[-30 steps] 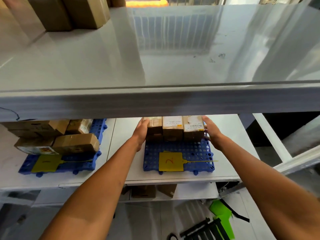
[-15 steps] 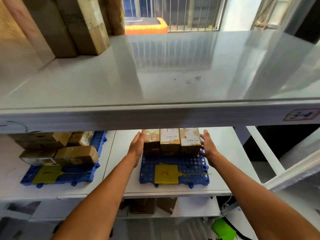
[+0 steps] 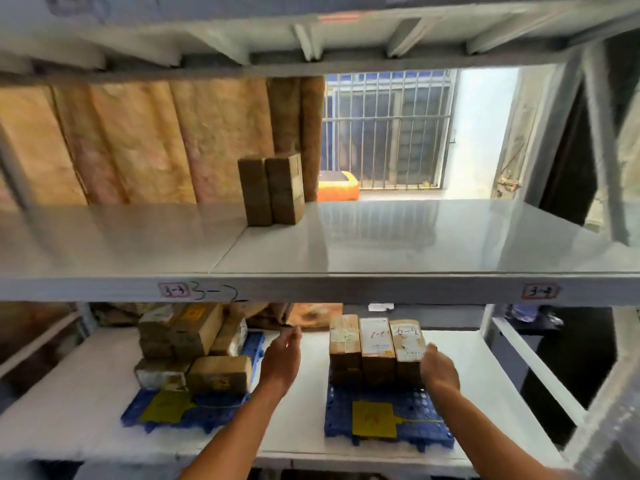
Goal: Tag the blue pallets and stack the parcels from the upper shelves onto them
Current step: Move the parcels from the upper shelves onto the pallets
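Parcels (image 3: 377, 348): three stand upright in a row, side by side, at the back of the right blue pallet (image 3: 408, 405) on the lower shelf (image 3: 311, 427). Packing them against the rear edge probably keeps the front of the pallet free for more, and leaves its yellow tag (image 3: 373, 423) readable. The left pallet (image 3: 221, 415), tagged with its own yellow tag (image 3: 165, 406), carries a heap of brown parcels (image 3: 194, 351), several lying flat in two layers.

Left hand (image 3: 282, 362) hangs between the two pallets, fingers loosely spread and holding nothing. Right hand (image 3: 439, 370) is just beside the rightmost parcel of the row; its fingers look relaxed and apart, and whether they touch the cardboard cannot be told through the blur. Both hands appear free, so the row seems set down.

Upper shelf (image 3: 415, 244) bears two more upright brown parcels (image 3: 272, 188), touching each other, near its back. Judged from the task, these are likely the next load, and they stand within arm's reach above the pallets.
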Tool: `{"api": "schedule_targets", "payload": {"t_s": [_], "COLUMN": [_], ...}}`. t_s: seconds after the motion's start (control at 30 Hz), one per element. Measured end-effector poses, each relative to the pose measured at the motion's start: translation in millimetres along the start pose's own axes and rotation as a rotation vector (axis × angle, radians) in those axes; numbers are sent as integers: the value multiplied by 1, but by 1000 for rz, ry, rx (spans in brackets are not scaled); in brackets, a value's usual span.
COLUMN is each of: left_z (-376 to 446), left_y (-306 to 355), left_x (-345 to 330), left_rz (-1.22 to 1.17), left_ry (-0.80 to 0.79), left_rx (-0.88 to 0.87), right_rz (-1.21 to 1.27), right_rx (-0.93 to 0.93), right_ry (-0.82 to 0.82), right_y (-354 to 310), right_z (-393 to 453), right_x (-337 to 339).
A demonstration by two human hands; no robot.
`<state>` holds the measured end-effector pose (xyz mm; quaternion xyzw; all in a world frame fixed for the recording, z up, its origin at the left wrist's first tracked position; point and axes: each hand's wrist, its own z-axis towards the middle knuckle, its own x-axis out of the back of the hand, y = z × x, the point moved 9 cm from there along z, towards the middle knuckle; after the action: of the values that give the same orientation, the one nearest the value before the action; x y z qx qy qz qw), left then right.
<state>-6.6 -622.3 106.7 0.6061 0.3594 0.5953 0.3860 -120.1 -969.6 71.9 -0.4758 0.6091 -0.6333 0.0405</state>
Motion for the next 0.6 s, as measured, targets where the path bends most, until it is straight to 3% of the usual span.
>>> {"api": "schedule_targets", "payload": {"t_s": [0.17, 0.27, 0.33, 0.47, 0.6], "left_z": [-57, -95, -115, -146, -138], "left_y": [32, 45, 66, 122, 174], "left_x": [58, 95, 129, 200, 243], "left_rz": [158, 137, 63, -54, -24], "left_ry": [0, 63, 121, 261, 231], "left_rx": [-261, -381, -455, -611, -638], "right_rz": [-213, 53, 108, 195, 272], "right_rx": [181, 227, 414, 744, 848], "right_ry": [-151, -410, -490, -450, -341], "right_y": [-58, -95, -147, -236, -303], "right_z": [-126, -212, -267, -336, -348], "right_x": [-46, -87, -97, -84, -61]}}
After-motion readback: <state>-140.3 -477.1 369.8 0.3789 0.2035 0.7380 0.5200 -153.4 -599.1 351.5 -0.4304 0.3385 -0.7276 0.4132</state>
